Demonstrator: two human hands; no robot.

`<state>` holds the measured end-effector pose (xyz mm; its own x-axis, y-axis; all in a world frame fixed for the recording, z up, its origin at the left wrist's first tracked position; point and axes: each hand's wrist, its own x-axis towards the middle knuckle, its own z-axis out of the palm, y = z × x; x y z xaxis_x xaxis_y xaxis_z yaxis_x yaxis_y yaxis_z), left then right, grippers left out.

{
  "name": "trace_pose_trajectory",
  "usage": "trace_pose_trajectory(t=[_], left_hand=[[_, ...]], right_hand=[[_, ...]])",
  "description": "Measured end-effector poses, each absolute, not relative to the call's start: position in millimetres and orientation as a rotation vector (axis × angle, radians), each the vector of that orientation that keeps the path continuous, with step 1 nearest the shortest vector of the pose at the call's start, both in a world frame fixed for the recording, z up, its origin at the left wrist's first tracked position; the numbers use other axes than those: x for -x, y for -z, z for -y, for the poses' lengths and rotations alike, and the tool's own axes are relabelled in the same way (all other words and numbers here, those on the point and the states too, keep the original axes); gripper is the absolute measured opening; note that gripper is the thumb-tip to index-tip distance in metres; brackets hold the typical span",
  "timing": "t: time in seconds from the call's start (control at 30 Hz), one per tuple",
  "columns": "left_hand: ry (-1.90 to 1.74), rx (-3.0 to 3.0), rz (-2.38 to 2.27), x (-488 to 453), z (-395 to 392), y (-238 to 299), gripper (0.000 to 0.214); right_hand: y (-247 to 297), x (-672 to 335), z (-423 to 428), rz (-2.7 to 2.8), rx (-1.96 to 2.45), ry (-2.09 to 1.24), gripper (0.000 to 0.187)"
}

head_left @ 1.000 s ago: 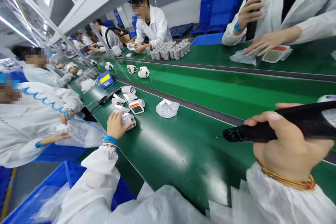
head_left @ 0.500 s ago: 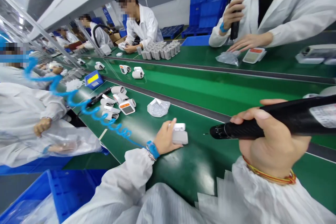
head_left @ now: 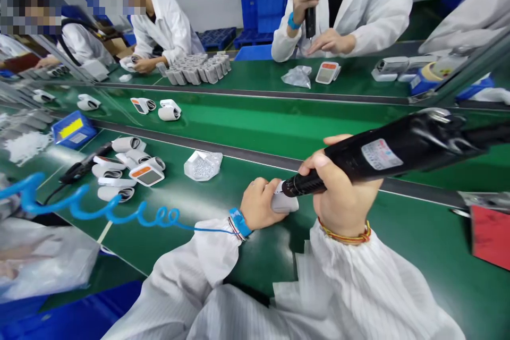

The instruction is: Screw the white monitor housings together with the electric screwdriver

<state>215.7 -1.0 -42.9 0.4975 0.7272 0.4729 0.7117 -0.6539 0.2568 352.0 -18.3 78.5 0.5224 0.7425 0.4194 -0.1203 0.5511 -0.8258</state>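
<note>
The left hand (head_left: 260, 206) pinches a pale device (head_left: 285, 204) between the worktop's (head_left: 418, 255) near and far edges; the right hand (head_left: 343, 191) wraps the screwdriver (head_left: 364, 155), tip at the device. Bracing firmly and driving squarely seems wise.

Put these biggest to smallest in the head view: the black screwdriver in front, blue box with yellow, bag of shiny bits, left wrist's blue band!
1. Black screwdriver, though it looks closer.
2. Blue box and bag of shiny bits: too alike to rank.
3. Blue band.
</note>
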Motion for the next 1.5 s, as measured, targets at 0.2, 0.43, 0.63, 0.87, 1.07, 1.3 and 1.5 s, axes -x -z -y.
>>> trace_pose_trajectory(t=[0.2, 0.43, 0.63, 0.87, 1.07, 1.3, 1.5], left_hand=[[-0.850, -2.705, -1.302, -218.3, 2.0, 41.1, 0.067], [-0.819, -2.703, -1.305, -220.9, 2.8, 41.7, 0.066], [-0.775, -2.721, -1.320, -222.5, 3.3, 42.0, 0.065], [-0.792, -2.699, -1.307, -222.1, 3.2, 41.1, 0.064], [-0.827, -2.685, -1.297, -222.0, 2.2, 44.4, 0.065], [-0.652, -2.601, -1.317, -206.2, -5.5, 27.6, 0.088], [-0.718, -1.946, -1.338, -198.2, -72.5, 4.3, 0.087]], right_hand=[[-75.7, -348.7, 17.0, 0.887, 0.835, -0.602, 0.026], [-71.7, -348.6, 13.7, 0.922, 0.858, -0.580, 0.022], [-71.9, -346.1, 11.8, 0.969, 0.875, -0.605, 0.018], [-71.2, -344.3, 9.5, 0.952, 0.935, -0.611, 0.020], [-70.9, -340.3, 9.2, 0.947, 0.939, -0.610, 0.022], [-70.0, -343.4, 8.4, 0.872, 0.799, -0.541, 0.023], [-83.1, -363.5, 1.5, 0.555, 0.697, -0.339, 0.019]])
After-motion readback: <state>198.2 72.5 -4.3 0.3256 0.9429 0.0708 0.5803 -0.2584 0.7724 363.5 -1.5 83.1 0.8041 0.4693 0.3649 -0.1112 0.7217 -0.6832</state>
